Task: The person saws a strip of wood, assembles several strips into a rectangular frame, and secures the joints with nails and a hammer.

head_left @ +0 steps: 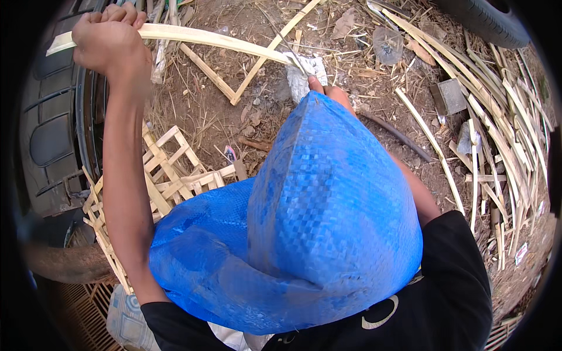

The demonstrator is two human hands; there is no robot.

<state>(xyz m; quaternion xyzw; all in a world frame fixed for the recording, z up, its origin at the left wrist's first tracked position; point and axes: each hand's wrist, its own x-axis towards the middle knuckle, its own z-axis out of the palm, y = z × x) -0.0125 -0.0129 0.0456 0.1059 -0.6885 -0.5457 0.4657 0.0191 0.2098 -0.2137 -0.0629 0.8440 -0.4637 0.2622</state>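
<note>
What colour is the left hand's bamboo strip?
The bamboo strip is pale cream, clearest in the head view.

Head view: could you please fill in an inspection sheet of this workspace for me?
Surface: bare, littered earth.
Job's things: pale strip, gently bent, its right end at a thin dark tool; crumpled white material close by.
Clutter: clear plastic item, grey block, heaped strips at right.
Hands: left hand closed around the pale strip near its left end; right hand partly hidden by the blue woven sheet, exact grip unclear.
Cables: nothing seen.
Surroundings: slatted frames at left, tyre at upper right.
</note>
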